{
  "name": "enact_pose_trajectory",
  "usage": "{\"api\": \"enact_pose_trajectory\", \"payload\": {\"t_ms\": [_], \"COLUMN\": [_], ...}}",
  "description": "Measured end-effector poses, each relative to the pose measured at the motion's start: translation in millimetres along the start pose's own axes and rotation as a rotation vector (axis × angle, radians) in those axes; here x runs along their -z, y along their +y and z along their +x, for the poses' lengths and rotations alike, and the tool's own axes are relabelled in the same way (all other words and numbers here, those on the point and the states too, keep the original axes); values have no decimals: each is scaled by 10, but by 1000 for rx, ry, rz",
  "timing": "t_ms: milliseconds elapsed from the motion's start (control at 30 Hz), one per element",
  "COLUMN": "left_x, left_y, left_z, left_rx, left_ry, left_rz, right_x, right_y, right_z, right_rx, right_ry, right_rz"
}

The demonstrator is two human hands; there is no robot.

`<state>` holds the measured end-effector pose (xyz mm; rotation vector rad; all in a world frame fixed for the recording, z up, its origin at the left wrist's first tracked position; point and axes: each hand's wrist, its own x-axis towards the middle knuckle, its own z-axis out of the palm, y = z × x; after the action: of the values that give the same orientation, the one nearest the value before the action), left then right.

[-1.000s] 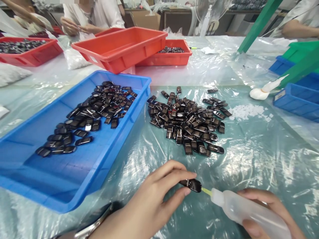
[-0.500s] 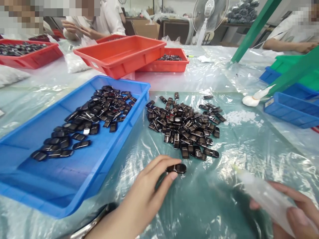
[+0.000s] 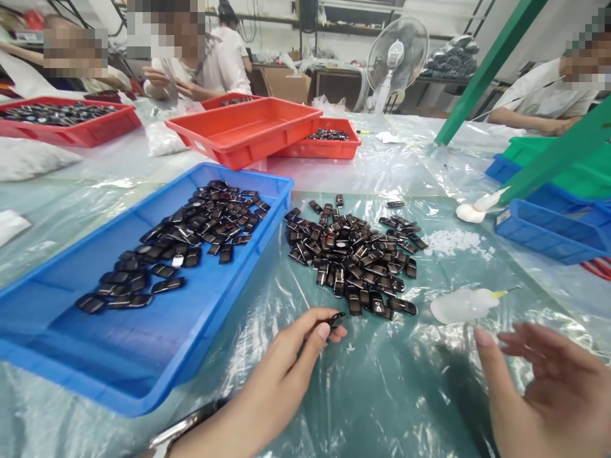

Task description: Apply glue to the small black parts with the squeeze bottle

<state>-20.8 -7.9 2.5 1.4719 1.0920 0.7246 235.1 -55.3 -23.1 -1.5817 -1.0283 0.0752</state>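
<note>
My left hand pinches a small dark glossy plastic piece between thumb and fingers, just above the table. Behind it lies a heap of similar dark pieces. To the left, a blue tray holds many more of them. At the right, my right hand is open with its fingers apart and nothing in it. Just beyond its fingertips, a translucent squeeze bottle with a thin needle tip lies on its side. A tiny white piece rests on the table near my left hand.
Small white pieces are scattered right of the heap, near a knotted white bag. Red trays stand behind. Blue bins and a green post are at the right. Co-workers sit across the table, with a fan behind.
My right hand has let go of the squeeze bottle, which now lies on the table. My left hand has lifted and tilted the dark piece. The whole view has shifted slightly upward.
</note>
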Motion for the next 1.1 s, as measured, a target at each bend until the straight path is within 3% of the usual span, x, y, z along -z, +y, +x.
{"api": "enact_pose_trajectory", "payload": {"t_ms": [33,133,200,467,600,900,1100], "left_x": [-8,-26,-30,-19,-18,-7,2], "left_y": [3,40,77,59,-9,-7,8], "left_z": [-10,-26,-25,-24,-45,-91,-96], "left_rx": [-3,-18,-33,-74,-126,-483,-641], "left_ry": [-4,-13,-24,-12,31,60,120], "left_rz": [-10,-29,-21,48,139,423,626], "right_x": [-28,-181,-309,-568,-577,-413,-414], "right_y": [-94,-298,-335,-320,-366,-476,-525], "right_z": [-94,-305,-361,-298,-290,-322,-412], "right_rx": [56,452,614,673,478,-333,-618], "right_ry": [-31,-567,-775,-832,-843,-894,-885], "right_rz": [-63,-191,-245,-195,-42,589,794]}}
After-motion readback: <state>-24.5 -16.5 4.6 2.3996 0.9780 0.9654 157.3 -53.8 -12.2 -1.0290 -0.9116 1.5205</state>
